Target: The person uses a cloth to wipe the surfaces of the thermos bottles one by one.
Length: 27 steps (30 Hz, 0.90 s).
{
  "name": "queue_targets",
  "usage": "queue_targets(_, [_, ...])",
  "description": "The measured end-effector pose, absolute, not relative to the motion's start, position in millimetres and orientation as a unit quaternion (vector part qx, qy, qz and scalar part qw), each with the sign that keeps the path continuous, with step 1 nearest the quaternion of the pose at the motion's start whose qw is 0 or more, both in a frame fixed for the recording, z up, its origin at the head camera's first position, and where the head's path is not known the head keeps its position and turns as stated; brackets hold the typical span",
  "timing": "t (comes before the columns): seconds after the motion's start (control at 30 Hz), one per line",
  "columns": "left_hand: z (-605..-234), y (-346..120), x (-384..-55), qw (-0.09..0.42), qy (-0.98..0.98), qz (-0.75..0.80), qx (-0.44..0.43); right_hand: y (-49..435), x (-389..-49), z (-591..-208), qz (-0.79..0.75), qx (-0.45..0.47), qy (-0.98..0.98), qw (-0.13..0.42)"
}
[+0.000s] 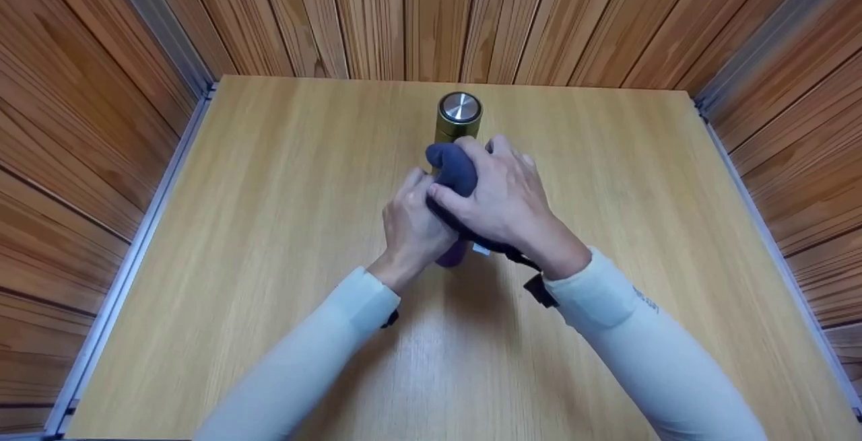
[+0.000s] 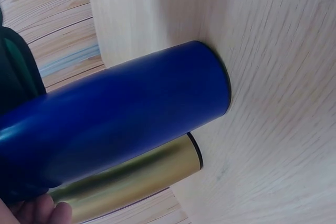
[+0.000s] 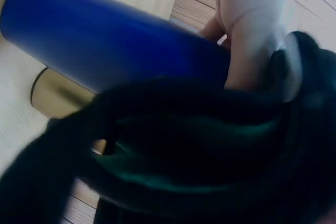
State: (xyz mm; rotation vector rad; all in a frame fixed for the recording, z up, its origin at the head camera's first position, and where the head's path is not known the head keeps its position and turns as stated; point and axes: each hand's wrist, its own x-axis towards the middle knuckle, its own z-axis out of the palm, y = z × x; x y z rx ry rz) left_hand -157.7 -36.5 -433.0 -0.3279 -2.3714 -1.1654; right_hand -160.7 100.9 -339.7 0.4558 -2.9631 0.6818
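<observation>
Blue and upright near the middle of the counter (image 1: 269, 259), a cylinder (image 2: 121, 103) is filling my curled left grip (image 1: 413, 215) while my right grip (image 1: 508, 192) is clutching dark fabric (image 1: 456, 166) near its top. Steady holding and even easing should be serving best; a green lining (image 3: 239, 132) is gaping beside smooth curves, a gold cylinder (image 2: 142, 177) standing behind.

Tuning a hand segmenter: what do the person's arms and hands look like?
Left hand and right hand are gloveless. Left sleeve and right sleeve: pale, whitish, long; the right has small dark lettering, illegible. Black fittings show at both cuffs.
</observation>
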Motion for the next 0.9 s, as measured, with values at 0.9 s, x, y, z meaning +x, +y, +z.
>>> queue_targets(0.9, [-441.2, -35.3, -157.3, 0.255, -0.848, -0.447, -0.128, 106.1, -167.6, -359.1, 0.453, 0.079, -0.884, 0.087])
